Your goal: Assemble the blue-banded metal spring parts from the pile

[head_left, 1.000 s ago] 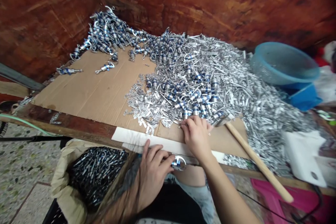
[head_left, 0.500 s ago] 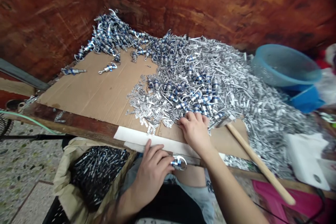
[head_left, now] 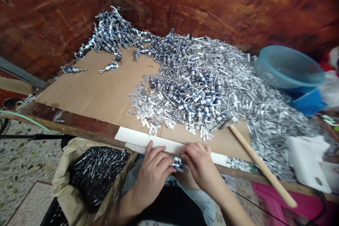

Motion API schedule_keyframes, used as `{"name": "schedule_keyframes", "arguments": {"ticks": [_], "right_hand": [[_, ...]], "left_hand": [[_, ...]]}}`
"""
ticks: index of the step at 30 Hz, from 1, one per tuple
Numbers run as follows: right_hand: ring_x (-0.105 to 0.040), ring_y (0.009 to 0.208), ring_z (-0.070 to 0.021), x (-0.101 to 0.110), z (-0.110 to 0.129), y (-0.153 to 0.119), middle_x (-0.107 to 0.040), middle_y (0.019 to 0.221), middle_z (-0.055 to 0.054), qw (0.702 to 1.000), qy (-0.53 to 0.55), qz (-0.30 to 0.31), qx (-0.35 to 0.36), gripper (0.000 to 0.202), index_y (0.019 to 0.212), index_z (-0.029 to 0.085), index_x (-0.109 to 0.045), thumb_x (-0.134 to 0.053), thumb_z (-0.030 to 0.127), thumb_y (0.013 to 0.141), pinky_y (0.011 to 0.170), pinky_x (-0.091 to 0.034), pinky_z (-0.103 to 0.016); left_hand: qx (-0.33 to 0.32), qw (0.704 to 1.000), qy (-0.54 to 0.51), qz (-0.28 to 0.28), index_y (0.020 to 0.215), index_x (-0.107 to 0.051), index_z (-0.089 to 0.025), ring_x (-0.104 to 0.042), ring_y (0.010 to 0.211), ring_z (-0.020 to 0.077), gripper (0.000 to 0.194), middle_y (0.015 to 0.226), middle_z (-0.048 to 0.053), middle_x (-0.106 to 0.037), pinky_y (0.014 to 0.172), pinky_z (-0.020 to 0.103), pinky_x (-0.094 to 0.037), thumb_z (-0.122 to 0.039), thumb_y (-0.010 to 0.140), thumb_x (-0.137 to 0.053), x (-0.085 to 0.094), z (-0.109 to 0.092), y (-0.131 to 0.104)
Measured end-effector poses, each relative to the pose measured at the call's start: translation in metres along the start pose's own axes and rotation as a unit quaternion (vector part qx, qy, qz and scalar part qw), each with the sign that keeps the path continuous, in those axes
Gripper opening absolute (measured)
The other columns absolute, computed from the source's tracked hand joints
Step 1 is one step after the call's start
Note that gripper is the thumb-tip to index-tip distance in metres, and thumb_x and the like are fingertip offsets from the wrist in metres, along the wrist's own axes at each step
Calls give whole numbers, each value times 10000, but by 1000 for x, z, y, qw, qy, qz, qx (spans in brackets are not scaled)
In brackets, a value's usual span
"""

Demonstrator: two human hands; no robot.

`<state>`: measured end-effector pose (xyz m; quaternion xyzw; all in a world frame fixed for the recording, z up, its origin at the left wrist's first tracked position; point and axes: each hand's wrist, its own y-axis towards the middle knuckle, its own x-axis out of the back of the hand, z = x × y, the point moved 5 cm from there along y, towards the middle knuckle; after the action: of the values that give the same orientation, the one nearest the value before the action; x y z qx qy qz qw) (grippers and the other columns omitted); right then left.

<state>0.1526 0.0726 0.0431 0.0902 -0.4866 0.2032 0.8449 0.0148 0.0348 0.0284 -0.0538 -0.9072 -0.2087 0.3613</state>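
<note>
Right hand: since the earlier frame this hand has come nearer, from the edge of the small plates to the bench's near edge; its fingers are bunched, and I cannot tell whether they pinch anything.
Left hand: keeps about the same place; thumb and fingers of this hand grasp a blue-and-silver fitting, the index finger stretched toward the white strip.
Fitting: at the near edge, between the two hands, its long axis running roughly left to right; the free end juts right from the left hand's grip, toward the right fingertips. These are just beside it, slightly to the far side; contact is unclear.
Cardboard: a flat brown sheet covers much of the bench, with more fittings piled far left and in the middle.
Silver parts: a broad heap spreads to the right.
Hammer: its wooden handle slants nearer and right of the right hand.
Bowl: a blue plastic one stands far right.
Sack: cloth, near left, full of dark-looking parts.
Room: reddish wooden wall behind, speckled floor near left.
</note>
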Motion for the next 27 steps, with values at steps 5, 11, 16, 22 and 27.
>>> {"name": "schedule_keyframes", "arguments": {"ticks": [5,11,16,22,27], "right_hand": [[-461,835,-192,-17,3,-6,-591,832,-18,999,-44,28,9,124,858,217,-597,-506,134,871,787,-265,-358],[-504,825,-173,-11,2,9,-605,803,-1,998,30,57,2,162,803,222,-606,-480,175,894,755,-295,-335],[-532,856,-228,33,-60,-9,-612,892,-77,969,5,-217,-117,209,922,195,-594,-455,347,887,772,-375,-369],[-487,869,-370,66,-157,-35,-538,887,-205,894,-229,-265,-279,554,1002,74,-585,-388,559,821,745,-365,-523],[-518,793,-279,67,-146,-33,-534,807,-140,934,-180,-235,-202,444,915,129,-557,-280,476,890,712,-429,-424]], "left_hand": [[-16,1000,8,3,858,-619,-207,-583,1006,218,95,813,-2,-668,1073,531,-300,-157,855,-538,0,-1,1],[-2,1000,-17,-15,896,-639,-205,-560,1022,216,91,830,-5,-669,1065,554,-287,-177,852,-564,0,0,-2],[-2,1000,-26,-9,891,-643,-201,-561,1017,224,83,829,0,-670,1059,575,-287,-176,846,-577,-1,1,-2],[-2,999,-32,-11,887,-644,-201,-556,1019,223,89,820,3,-665,1055,598,-274,-166,847,-573,-1,2,-2],[-3,1000,-28,-8,888,-641,-205,-562,1013,225,88,815,-1,-664,1051,601,-280,-168,844,-574,-2,2,-2]]}}
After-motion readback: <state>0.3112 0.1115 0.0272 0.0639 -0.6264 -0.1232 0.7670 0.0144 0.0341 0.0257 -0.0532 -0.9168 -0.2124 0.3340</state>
